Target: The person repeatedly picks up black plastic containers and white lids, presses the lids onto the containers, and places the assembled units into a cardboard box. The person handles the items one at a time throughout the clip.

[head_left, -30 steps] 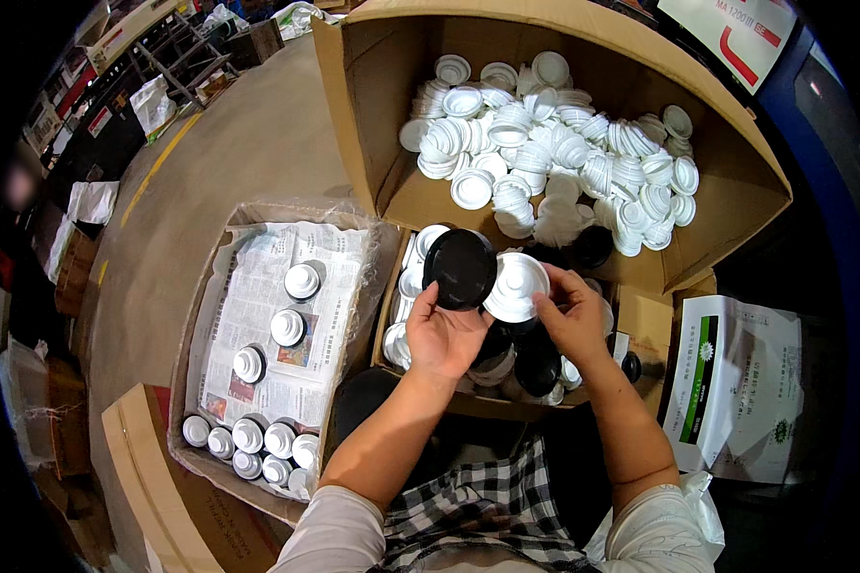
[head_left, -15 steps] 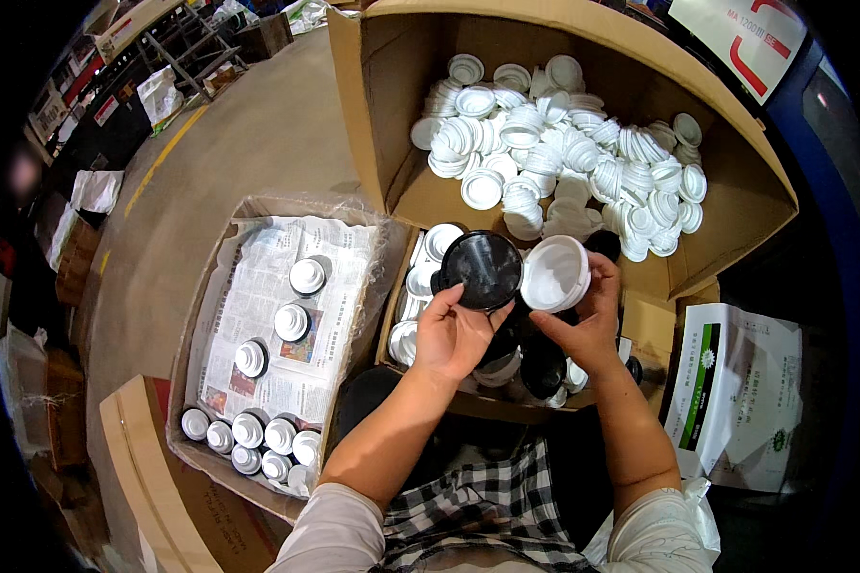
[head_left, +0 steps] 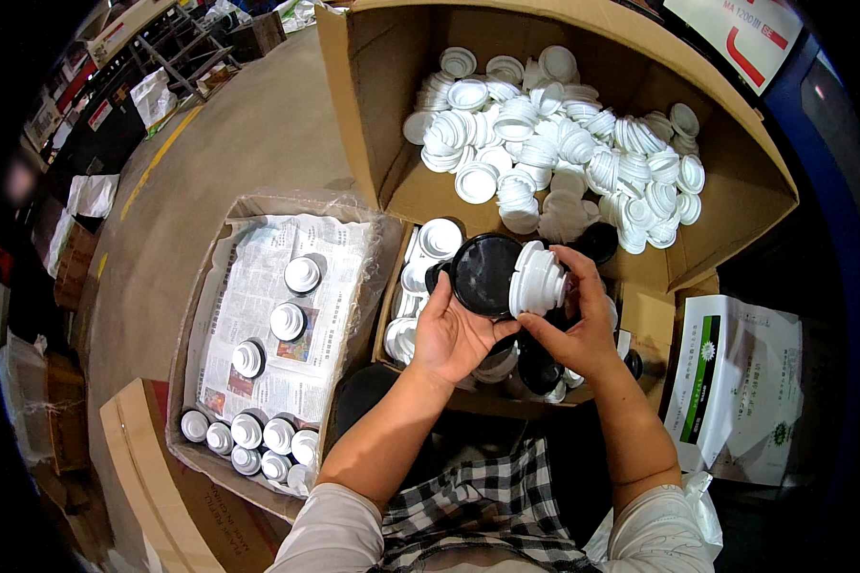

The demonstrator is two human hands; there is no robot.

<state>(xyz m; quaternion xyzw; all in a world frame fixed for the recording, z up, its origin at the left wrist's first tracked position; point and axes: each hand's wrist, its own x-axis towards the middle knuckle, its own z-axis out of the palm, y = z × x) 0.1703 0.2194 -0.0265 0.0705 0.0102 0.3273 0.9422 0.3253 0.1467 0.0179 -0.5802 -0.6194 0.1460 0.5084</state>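
Observation:
My left hand (head_left: 451, 329) is closed round a round black plastic cup (head_left: 485, 275), its flat dark face toward me. In my right hand (head_left: 583, 320) is a white stepped plastic cap (head_left: 539, 280), held tilted at its side by fingers and thumb. The cap's wide rim is right beside the black cup; whether they touch I cannot tell. Below both hands, an open carton (head_left: 516, 406) holds white and black round parts, partly hidden by my hands.
Behind, a large cardboard box (head_left: 363, 115) holds many loose white caps (head_left: 573, 143). At left, a newspaper-lined box (head_left: 222, 286) contains several white-topped black pieces (head_left: 288, 322). A white printed package (head_left: 741, 392) lies at right, a cardboard flap (head_left: 153, 477) at lower left.
My right hand has turned the white cap over: its hollow inside showed before, its stepped outside shows now. The black cup has moved slightly right and its face has turned a little.

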